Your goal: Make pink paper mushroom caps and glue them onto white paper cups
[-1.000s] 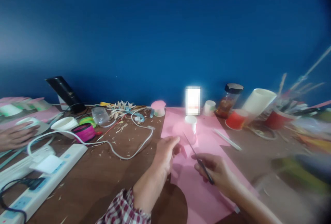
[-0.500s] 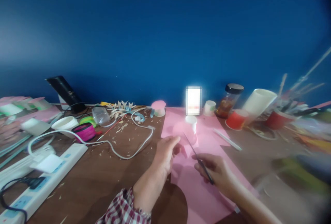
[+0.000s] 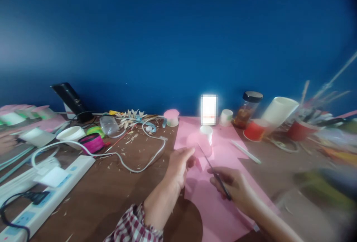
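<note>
My left hand point(image 3: 182, 160) is closed in a pinch over the pink sheet, at the edge of a pink paper piece point(image 3: 196, 141) with a rounded top. In my right hand point(image 3: 230, 184) is a slim pointed tool point(image 3: 219, 182) with a dark handle; its exact kind is unclear. The tool's thin tip slants up and left to the paper piece, near my left fingertips. Just behind stands a white paper cup point(image 3: 206, 132), partly hidden by the pink paper. Large pink paper point(image 3: 223, 208) lies under both hands.
A phone with a bright screen point(image 3: 208, 110) stands behind the cup. At right are a white stick point(image 3: 245, 151), a lidded jar point(image 3: 248, 110) and red cups point(image 3: 254, 130). A power strip point(image 3: 47, 201) and white cable point(image 3: 128, 168) lie left. Another person's hand point(image 3: 7, 142) shows far left.
Both my hands and the slim tool hold nearly the same place. Another person's hand has come into view at the far left edge.
</note>
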Demonstrator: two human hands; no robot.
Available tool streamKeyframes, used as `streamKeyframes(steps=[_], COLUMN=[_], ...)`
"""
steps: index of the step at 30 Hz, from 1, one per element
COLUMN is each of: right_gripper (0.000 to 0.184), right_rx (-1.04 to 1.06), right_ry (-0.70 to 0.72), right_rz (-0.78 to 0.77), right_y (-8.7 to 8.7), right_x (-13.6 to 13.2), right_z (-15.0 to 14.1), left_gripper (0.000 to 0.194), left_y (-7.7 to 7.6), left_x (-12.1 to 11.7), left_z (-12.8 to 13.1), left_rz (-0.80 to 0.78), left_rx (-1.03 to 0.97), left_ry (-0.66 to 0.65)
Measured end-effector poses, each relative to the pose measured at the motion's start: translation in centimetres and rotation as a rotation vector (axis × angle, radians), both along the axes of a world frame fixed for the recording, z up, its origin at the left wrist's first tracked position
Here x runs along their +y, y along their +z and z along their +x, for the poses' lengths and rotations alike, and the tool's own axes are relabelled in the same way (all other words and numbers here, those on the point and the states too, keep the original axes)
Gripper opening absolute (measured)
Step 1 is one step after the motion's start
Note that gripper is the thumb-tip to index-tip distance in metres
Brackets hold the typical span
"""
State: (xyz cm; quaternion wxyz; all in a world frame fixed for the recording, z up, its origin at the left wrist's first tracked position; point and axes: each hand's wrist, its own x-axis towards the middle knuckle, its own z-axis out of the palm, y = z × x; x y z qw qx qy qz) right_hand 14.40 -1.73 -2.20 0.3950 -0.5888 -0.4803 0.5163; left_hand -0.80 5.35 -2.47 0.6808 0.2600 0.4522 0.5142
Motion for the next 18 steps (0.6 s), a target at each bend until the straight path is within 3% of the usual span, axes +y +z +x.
streamKeyframes(steps=[18], right_gripper=[0.049], right_rx=[0.008], right_ry=[0.021], right_rz=[0.036], right_y=[-0.11], right_x=[0.10], right_z=[0.16], left_gripper=[0.025], left_y=[-0.20], left_x=[-0.13], left_z=[0.17], left_rz=[0.001], left_rx=[0.011], left_ry=[-0.039])
